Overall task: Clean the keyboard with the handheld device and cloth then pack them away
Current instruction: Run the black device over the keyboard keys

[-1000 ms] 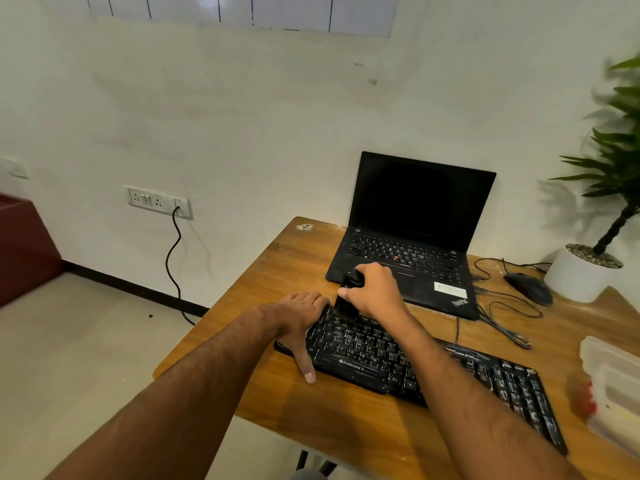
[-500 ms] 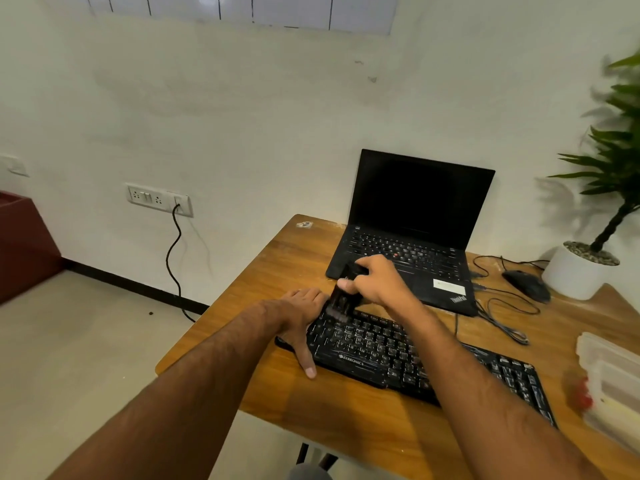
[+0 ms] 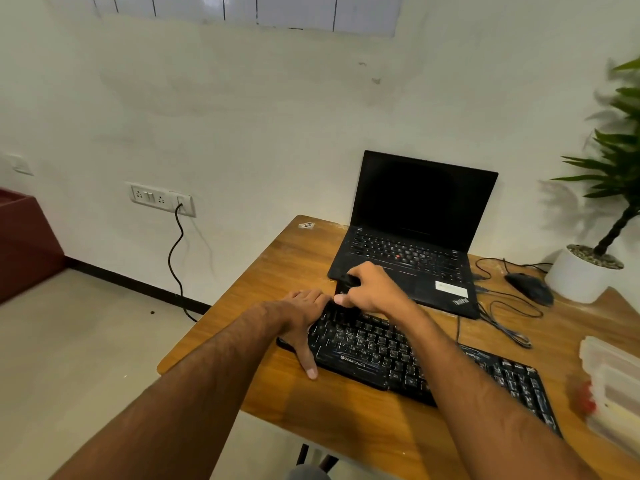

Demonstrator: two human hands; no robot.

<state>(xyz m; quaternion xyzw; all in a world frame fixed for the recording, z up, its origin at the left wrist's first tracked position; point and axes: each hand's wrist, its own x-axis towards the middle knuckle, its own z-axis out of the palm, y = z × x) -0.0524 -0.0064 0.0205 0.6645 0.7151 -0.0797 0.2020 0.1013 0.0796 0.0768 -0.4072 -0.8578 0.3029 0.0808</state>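
- right hand grips the small black handheld device, its lower end down on the far left corner of the keyboard
- left hand lies flat, fingers relaxed, pinning the keyboard's left end, thumb on its front edge
- keyboard sits on the wooden tabletop, just in front of the open laptop
- clear plastic box at the right edge
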